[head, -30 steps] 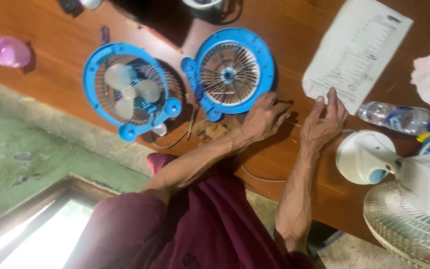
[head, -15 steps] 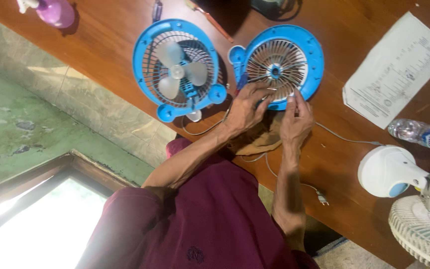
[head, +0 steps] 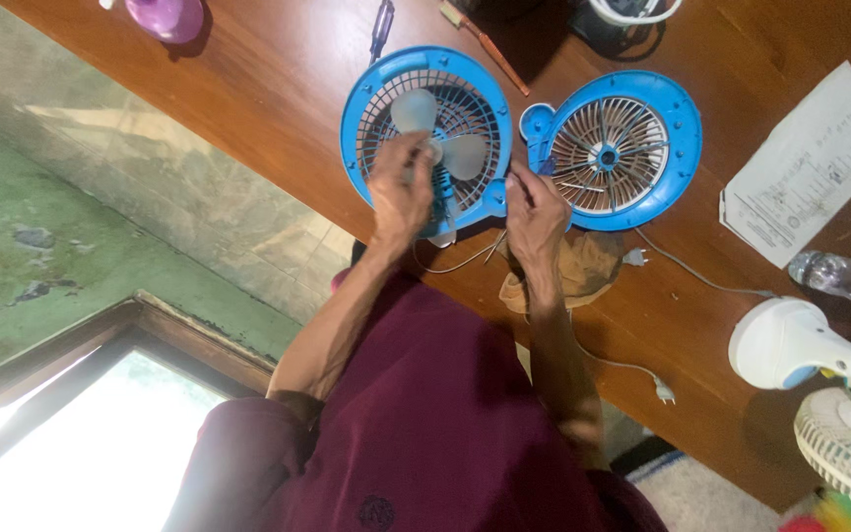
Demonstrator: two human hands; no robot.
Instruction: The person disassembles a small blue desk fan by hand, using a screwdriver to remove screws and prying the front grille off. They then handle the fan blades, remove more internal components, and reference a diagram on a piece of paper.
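Reddish wooden table (head: 248, 79) by a green wall and window, two blue fan halves, left hand (head: 401, 192) gripping the bladed fan body (head: 425, 128), right hand (head: 536, 212) pinching its rim beside the blue grille (head: 613, 148), one paper sheet (head: 810, 163).

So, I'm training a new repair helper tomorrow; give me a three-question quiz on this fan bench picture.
1. True or false: the left hand rests on the blue fan half with blades.
2. Which lies nearest the right hand? A) purple bottle B) blue grille half C) white fan base
3. Fill in: the printed sheet lies on the wooden ___.

Key: 1 true; 2 B; 3 table.
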